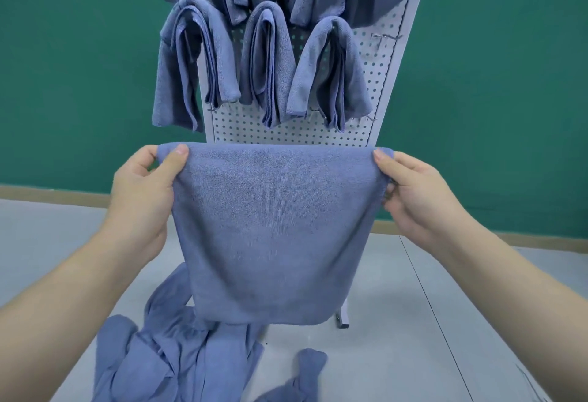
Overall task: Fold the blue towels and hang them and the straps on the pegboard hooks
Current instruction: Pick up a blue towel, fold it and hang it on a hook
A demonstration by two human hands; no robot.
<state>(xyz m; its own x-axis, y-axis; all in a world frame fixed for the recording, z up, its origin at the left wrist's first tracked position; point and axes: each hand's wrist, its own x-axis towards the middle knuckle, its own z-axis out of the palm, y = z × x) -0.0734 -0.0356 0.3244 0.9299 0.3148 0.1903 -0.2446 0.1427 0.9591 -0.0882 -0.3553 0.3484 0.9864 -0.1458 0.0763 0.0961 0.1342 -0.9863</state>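
While loose blue towels [178,360] are lying heaped on the grey floor [413,354] below, a folded blue towel [270,230] is being held up by its top corners, pinched by the left hand [143,191] and the right hand [420,195]. Beyond it, folded towels [267,64] are hanging over hooks on the white pegboard [280,131].

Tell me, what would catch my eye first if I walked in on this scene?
First, the blue towel stretched out front and centre, its top corners pinched by the left hand and right hand. Behind it stands a white pegboard with folded towels draped over its hooks. On the floor below lies a heap of loose towels.
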